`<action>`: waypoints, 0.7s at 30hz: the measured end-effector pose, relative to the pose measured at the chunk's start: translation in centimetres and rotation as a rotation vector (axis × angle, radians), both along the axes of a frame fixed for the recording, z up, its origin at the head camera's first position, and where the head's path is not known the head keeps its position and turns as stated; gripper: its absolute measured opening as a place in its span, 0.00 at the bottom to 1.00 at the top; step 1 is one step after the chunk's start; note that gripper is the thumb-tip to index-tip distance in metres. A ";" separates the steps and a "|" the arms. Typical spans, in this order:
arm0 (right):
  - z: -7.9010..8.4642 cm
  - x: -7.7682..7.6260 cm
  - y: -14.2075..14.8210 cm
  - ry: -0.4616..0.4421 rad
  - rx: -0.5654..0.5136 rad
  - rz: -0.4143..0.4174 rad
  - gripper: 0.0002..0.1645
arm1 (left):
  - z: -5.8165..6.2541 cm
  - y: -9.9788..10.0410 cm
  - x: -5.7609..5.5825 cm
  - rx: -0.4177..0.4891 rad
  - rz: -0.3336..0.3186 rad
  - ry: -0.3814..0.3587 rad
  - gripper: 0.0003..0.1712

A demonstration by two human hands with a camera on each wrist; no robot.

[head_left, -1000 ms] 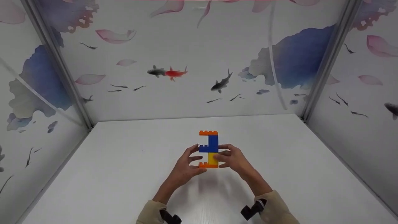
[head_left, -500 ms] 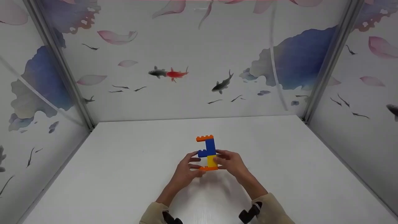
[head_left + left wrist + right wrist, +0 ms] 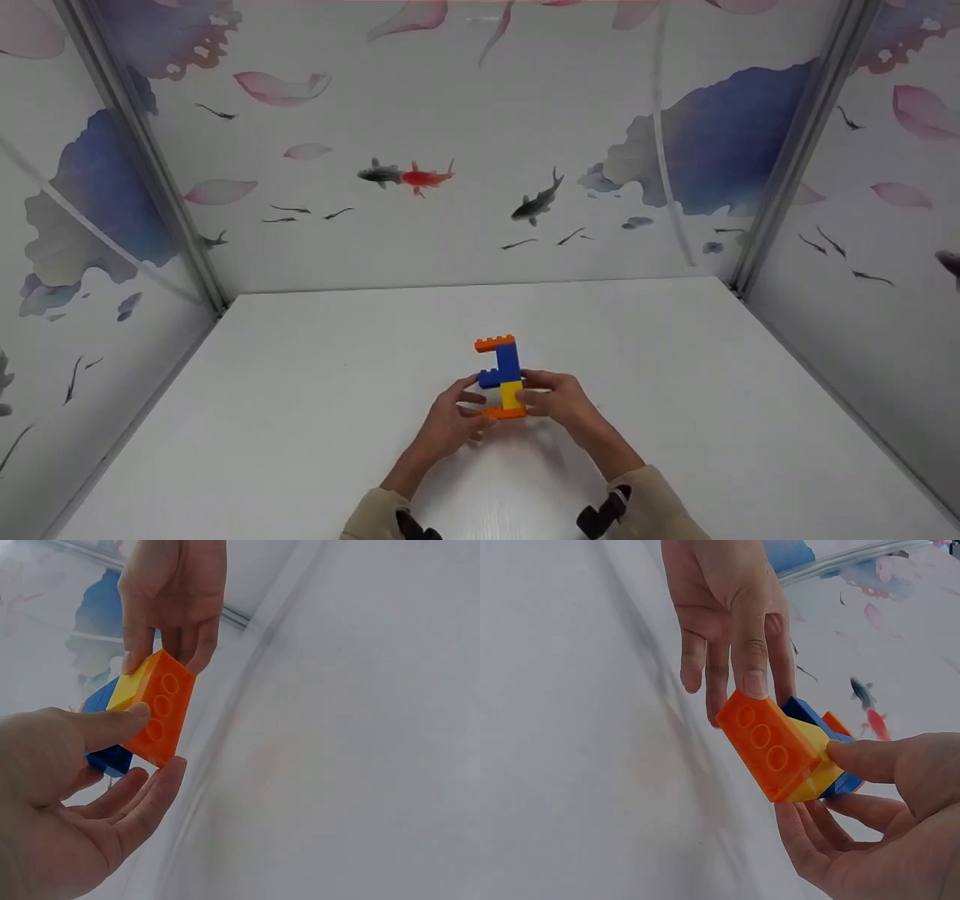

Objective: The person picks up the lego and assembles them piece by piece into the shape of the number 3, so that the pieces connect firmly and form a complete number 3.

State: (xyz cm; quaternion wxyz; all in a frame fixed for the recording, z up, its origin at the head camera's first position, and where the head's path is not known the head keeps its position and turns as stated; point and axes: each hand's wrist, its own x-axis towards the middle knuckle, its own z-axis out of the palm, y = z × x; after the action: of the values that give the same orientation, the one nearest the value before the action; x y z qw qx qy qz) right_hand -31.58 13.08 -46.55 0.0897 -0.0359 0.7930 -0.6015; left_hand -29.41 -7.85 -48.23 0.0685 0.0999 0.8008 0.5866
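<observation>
Both hands hold one upright stack of toy building bricks. At its foot lies an orange brick (image 3: 506,413), whose hollow underside with round tubes shows in both wrist views. Above it come a yellow brick (image 3: 512,395), blue bricks (image 3: 508,364) with a short arm jutting left, and a second orange brick (image 3: 495,343) on top. My left hand (image 3: 448,426) pinches the stack's left side, thumb on the bottom orange brick and an index finger near the blue arm. From the right, my right hand (image 3: 564,399) grips the yellow brick between thumb and fingers.
A white table (image 3: 300,390) lies beneath the hands, with soft shadows under them. White panels printed with fish and petals enclose it; the back panel (image 3: 450,240) meets grey metal posts (image 3: 176,202) at the corners. Black camera mounts (image 3: 604,514) sit at the sleeves.
The brick stack has come lower in the head view, nearer the person, and its top now leans slightly left. Both hands moved down with it, still gripping it.
</observation>
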 end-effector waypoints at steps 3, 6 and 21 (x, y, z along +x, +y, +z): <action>-0.5 0.0 0.0 -0.018 0.016 0.000 0.33 | -0.2 -0.1 -0.1 -0.032 0.002 -0.014 0.38; -0.8 0.1 -0.1 -0.041 0.035 -0.009 0.34 | -0.4 -0.1 -0.2 -0.057 0.005 -0.025 0.34; -1.7 0.1 -0.5 -0.090 -0.004 -0.031 0.33 | -0.8 0.1 -0.2 -0.115 0.014 -0.004 0.38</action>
State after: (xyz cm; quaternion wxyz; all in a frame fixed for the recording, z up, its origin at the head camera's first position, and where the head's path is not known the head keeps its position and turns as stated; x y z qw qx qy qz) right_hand -31.47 12.53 -48.27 0.1162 0.0033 0.7875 -0.6053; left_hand -29.60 -7.73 -49.04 0.0719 0.0892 0.8337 0.5402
